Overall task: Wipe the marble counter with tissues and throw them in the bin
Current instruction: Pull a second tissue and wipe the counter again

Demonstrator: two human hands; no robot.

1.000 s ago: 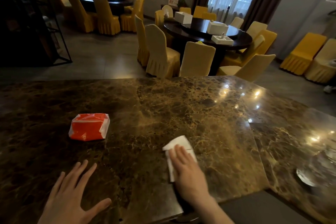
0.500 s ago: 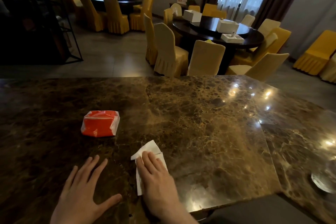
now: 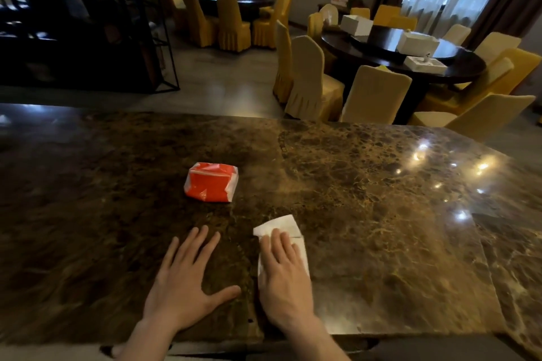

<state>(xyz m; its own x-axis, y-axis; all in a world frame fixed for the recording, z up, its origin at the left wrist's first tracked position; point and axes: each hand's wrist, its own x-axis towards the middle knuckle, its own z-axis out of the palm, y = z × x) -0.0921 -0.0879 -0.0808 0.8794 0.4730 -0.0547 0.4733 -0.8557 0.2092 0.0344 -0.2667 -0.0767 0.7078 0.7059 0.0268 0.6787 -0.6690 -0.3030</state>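
A dark brown marble counter point(image 3: 381, 199) fills the lower half of the view. My right hand point(image 3: 286, 275) lies flat on a folded white tissue point(image 3: 280, 224), pressing it onto the marble near the front edge; the tissue's far corner sticks out past my fingertips. My left hand point(image 3: 183, 284) rests palm down beside it with fingers spread and holds nothing. An orange and white tissue pack point(image 3: 210, 182) lies on the counter just beyond both hands. No bin is in view.
Beyond the counter stand round dark dining tables point(image 3: 410, 50) ringed by yellow-covered chairs point(image 3: 308, 79). A black metal shelf frame point(image 3: 140, 38) stands at the far left. White boxes point(image 3: 356, 25) sit on the nearer table.
My right hand slid the tissue leftward along the counter, from the middle-right to right beside my left hand. The view shifted left too. The left hand stays flat.
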